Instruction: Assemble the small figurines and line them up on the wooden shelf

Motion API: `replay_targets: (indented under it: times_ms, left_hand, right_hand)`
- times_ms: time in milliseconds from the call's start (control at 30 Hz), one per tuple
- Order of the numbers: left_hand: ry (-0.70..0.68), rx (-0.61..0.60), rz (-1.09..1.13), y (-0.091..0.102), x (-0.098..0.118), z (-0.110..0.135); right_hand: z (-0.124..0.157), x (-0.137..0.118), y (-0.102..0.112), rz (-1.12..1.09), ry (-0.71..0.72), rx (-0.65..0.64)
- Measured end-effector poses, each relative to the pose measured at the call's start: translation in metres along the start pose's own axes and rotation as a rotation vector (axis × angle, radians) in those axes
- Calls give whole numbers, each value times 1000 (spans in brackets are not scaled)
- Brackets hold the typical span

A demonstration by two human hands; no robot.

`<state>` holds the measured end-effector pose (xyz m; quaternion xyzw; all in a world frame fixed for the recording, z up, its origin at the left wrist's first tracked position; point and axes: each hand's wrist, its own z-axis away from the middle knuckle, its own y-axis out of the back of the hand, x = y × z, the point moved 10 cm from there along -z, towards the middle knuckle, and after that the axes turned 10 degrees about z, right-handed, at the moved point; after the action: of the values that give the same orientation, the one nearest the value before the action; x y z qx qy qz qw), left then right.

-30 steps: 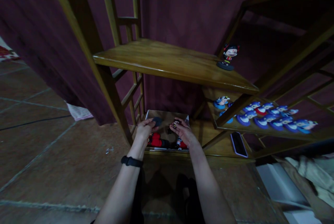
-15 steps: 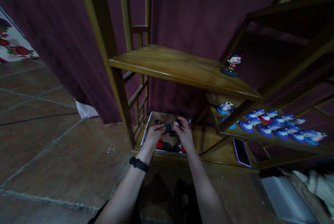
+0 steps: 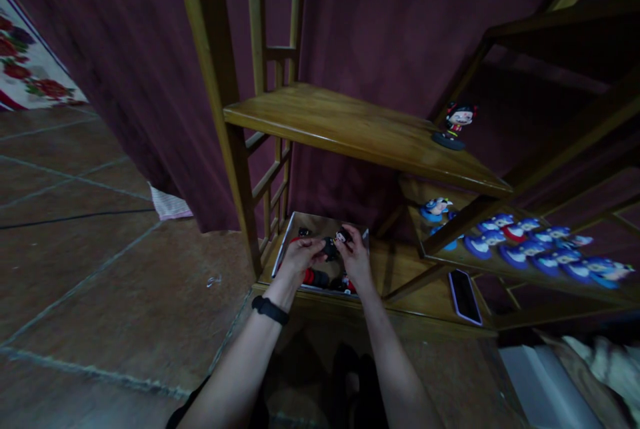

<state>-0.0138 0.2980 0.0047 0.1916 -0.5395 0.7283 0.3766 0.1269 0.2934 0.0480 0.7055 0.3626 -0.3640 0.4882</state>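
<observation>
Between my two hands is a small black-haired figurine point(image 3: 341, 237) on a dark round base, held over an open box point(image 3: 320, 220). My left hand point(image 3: 303, 257) is closed on the base side. The fingers of my right hand point(image 3: 355, 256) grip the figurine's head end. More red-and-black figurines lie in the box, among them one with a dark base point(image 3: 316, 278) below my hands. The box rests on the bottom shelf. A similar figurine point(image 3: 457, 124) stands upright on the shelf above, near its right end.
Several blue figurines point(image 3: 520, 252) stand on a shelf to the right. A phone point(image 3: 465, 297) lies on the bottom shelf below them. A wooden post point(image 3: 220, 69) rises left of the box. At the lower right is a grey box point(image 3: 537, 382) on the floor.
The view has shifted slightly, so the shelves appear a little farther right. Both hands still hold the figurine over the box, and its base has tilted slightly.
</observation>
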Motion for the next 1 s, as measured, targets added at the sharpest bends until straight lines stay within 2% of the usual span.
replay_targets:
  times_ms: [567, 800, 1000]
  left_hand:
    - [117, 70, 80, 14, -18, -5]
    - [123, 104, 99, 16, -24, -7]
    - [186, 47, 35, 15, -25, -6]
  right_hand:
    - [13, -36, -1, 211, 182, -110]
    - [13, -29, -3, 194, 153, -88]
    - [12, -26, -6, 116, 129, -194]
